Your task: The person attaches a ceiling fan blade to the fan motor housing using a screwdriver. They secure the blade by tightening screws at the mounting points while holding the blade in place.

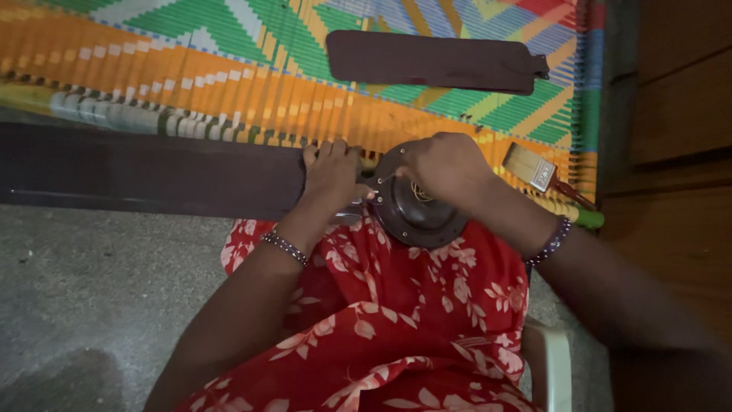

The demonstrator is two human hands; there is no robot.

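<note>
The round brown ceiling-fan motor housing (415, 202) rests on the person's lap, braced against the woven cot (229, 76); the left hand (332, 175) clamps shut on the attached fan blade (152, 172) to steady it; the right hand (446, 164) curls closed over the housing's top, pinching something too small to tell; a loose blade (435, 61) and paintbrush (534, 172) lie within reach.

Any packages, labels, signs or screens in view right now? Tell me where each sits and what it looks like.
None in view: no package, label, sign or screen.
What does show: a dark brown fan motor housing under both hands, a loose dark fan blade on the bright woven mat, and a paintbrush at the mat's right edge.
</note>
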